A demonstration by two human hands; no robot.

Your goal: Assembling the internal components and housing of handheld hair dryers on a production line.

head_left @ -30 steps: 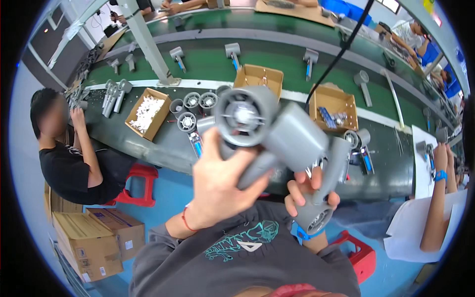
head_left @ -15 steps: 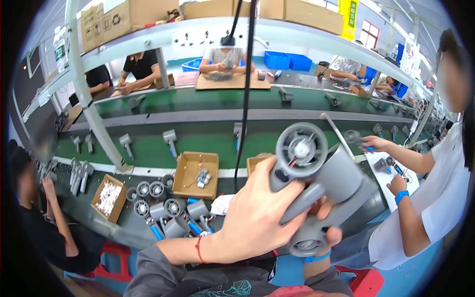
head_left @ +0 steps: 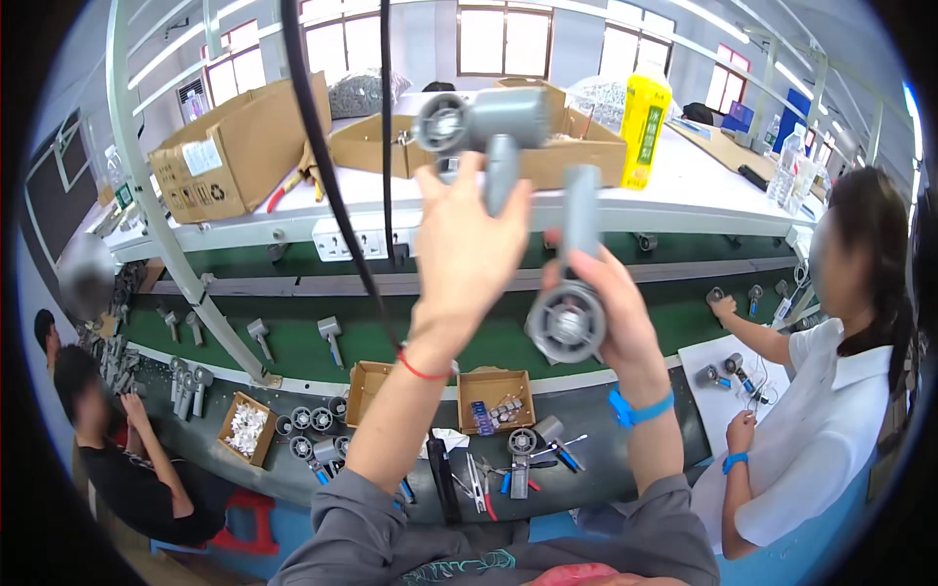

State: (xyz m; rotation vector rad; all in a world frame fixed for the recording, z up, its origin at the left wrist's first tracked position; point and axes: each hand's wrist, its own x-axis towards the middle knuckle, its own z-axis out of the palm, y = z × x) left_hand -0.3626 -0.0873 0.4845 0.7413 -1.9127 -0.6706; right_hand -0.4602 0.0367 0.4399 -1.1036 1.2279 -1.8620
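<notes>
Grey upper dryer body point(head_left: 486, 125): raised overhead, barrel horizontal, round end facing left, handle hanging down.
Left hand point(head_left: 467, 259): fingers closed around that handle.
Lower dryer body point(head_left: 570, 293): handle pointing up, round end facing the camera.
Right hand point(head_left: 614, 311): fingers wrapped around it.

In my left hand point(head_left: 469, 244) I hold a grey hair dryer body point(head_left: 486, 127) high up, handle pointing down. In my right hand point(head_left: 611, 313) a second grey dryer body point(head_left: 570, 293) hangs upside down, round end facing me.
</notes>
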